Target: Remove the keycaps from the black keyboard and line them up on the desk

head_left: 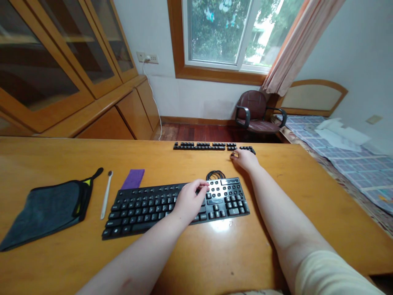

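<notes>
A black keyboard (pixel 144 205) lies on the table in front of me. Several switch posts on its upper right and along its top row are bare of keycaps. My left hand (pixel 192 198) is over the keyboard's right half, thumb and fingers pinched together beside the bare posts; whatever they hold is hidden. Reaching further out, my right hand (pixel 244 159) pinches a small dark keycap (pixel 232 155) at its fingertips, just in front of the removed keycaps (pixel 199 146) lined up in rows along the table's far edge.
A coiled black cable (pixel 216 175) sits behind the keyboard. To the left lie a purple cloth (pixel 134 179), a white toothbrush (pixel 107 194) with dark bristles and a folded grey cloth (pixel 52 209). Past the wooden table (pixel 202 262) stand an office chair (pixel 256 108) and a bed (pixel 334 139).
</notes>
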{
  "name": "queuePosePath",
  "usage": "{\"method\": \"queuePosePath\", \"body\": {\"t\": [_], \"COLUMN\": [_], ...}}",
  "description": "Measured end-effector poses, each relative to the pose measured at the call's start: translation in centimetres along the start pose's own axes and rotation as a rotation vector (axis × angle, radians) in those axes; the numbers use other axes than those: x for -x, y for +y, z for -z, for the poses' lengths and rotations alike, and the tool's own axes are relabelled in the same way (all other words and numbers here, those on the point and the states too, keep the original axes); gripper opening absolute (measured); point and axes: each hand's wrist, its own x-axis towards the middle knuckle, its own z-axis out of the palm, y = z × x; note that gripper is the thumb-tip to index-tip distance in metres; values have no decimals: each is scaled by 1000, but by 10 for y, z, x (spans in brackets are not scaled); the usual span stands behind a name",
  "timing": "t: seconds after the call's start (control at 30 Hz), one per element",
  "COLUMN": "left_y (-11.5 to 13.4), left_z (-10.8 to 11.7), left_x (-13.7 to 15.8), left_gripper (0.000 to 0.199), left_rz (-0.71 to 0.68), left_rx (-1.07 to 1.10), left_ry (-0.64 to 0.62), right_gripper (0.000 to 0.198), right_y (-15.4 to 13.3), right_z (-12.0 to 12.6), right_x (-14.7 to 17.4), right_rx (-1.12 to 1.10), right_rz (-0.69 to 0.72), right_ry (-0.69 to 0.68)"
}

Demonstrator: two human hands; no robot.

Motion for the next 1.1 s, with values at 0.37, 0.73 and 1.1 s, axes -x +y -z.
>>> {"method": "queuePosePath", "body": {"t": [0.37, 0.73, 1.1], "left_y": [0, 2, 4], "left_z": [0, 0, 0], "left_x": [0, 0, 0], "left_gripper": [16, 17, 16], "left_rz": [-7, -1, -5], "left_rx": [-10, -21, -13], "left_ry": [3, -12, 10], "right_gripper": [29, 28, 29], "right_y": [4, 2, 5], "right_z": [-1, -6, -9], "right_x": [-2, -9, -12], "right_rx": [-39, -33, -29], "right_rz": [-47, -76, -79], "right_ry": [34, 59, 65]}}
